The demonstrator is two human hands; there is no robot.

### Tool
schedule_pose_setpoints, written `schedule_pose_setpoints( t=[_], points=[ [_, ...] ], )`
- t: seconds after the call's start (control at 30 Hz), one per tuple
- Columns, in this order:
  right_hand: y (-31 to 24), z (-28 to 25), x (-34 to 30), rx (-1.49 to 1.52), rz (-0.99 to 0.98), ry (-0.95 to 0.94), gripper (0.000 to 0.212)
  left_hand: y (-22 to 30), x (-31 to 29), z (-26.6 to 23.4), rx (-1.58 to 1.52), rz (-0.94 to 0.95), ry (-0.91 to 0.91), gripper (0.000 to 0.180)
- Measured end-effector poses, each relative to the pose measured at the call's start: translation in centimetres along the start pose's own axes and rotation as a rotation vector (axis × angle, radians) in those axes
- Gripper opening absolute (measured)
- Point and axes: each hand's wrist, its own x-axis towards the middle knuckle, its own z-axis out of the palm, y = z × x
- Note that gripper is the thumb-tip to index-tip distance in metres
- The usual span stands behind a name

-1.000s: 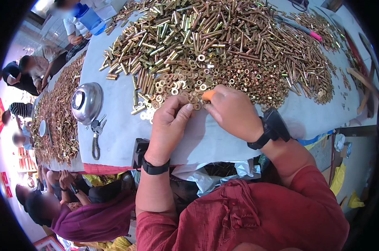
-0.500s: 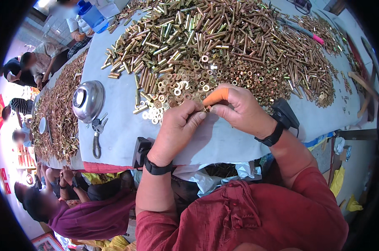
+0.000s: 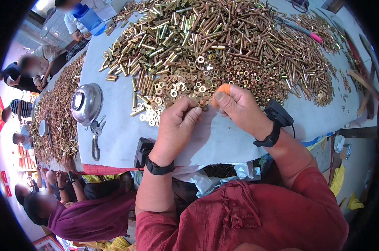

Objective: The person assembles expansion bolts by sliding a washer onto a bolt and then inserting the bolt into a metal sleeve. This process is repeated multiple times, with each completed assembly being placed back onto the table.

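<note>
My left hand [image 3: 177, 125] and my right hand [image 3: 239, 109] meet fingertip to fingertip just above the grey table cover [image 3: 223, 142]. Between them they pinch a small brass part [image 3: 202, 103]; its exact shape is too small to tell. An orange cap [image 3: 223, 89] covers one right fingertip. Just beyond the fingers lie a heap of brass washers [image 3: 172, 88] and a heap of brass nuts [image 3: 250, 79]. Each wrist wears a black band, and the right one carries a black device [image 3: 278, 113].
Long brass sleeves and bolts [image 3: 206, 33] cover the far table. A steel bowl [image 3: 87, 102] and pliers [image 3: 96, 140] lie at left, with a black box [image 3: 142, 151] at the near edge and a pink pen [image 3: 316, 37] far right. Other people [image 3: 89, 209] work at a neighbouring table [image 3: 55, 121].
Both hands have drawn back from the washer heap toward me and closed in on each other. The fingertips now pinch a small part together.
</note>
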Motion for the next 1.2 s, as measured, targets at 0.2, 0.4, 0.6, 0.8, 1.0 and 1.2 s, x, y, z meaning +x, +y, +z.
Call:
schedule_pose_setpoints(
  t=[0.2,0.4,0.6,0.8,1.0,1.2],
  points=[
    [-0.2,0.5,0.1,0.152,0.043,-0.03,0.033,-0.2,0.0,0.1,0.033,-0.007,0.017,0.005],
    [0.3,-0.2,0.2,0.188,0.098,-0.057,0.03,0.2,0.0,0.0,0.017,-0.054,0.007,0.005],
    [-0.1,0.2,0.1,0.203,0.074,-0.065,0.026,0.2,-0.1,-0.2,0.02,-0.076,0.013,0.005],
    [0.9,0.5,0.3,0.219,0.079,-0.053,0.018,0.0,-0.4,-0.2,0.007,-0.039,0.03,0.006],
    [1.8,0.3,0.1,0.19,0.013,-0.065,0.019,0.0,-0.6,-0.5,0.098,-0.004,-0.08,0.008],
    [1.9,0.8,-0.1,0.075,-0.03,-0.036,0.02,0.1,-1.0,-0.3,0.193,0.017,-0.039,0.011]
  ],
)
